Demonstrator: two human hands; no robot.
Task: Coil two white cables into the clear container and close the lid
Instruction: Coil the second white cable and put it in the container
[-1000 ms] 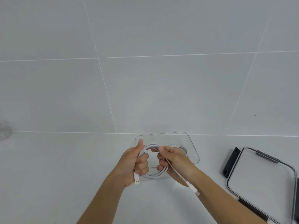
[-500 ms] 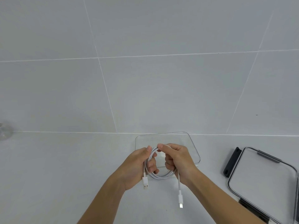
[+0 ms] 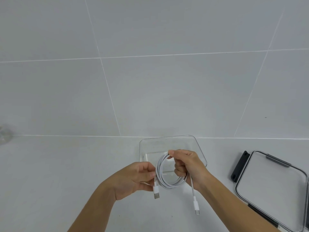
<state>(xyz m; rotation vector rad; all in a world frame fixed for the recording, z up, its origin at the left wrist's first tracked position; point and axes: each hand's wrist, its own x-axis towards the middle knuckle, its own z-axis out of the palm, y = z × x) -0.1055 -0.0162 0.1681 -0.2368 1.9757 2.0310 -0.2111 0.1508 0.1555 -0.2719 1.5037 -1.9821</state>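
Note:
A white cable (image 3: 167, 185) is wound into a round coil held up in front of the clear container (image 3: 167, 141). My right hand (image 3: 187, 166) grips the coil at its top and right side. My left hand (image 3: 135, 178) pinches the coil's left side, just above the USB plug (image 3: 156, 194) that hangs below it. The cable's other end (image 3: 195, 205) dangles under my right wrist. The container stands open on the white surface near the wall. Its clear lid (image 3: 270, 186) with dark clips lies to the right. I see only one cable.
A white tiled wall (image 3: 150, 81) rises right behind the container. A blurred clear object (image 3: 4, 134) sits at the far left edge. The lid reaches the frame's right edge.
The coil has opened wider and turned to face me. My left hand slid left and down along it, and my right hand moved slightly right. Both plug ends hang lower.

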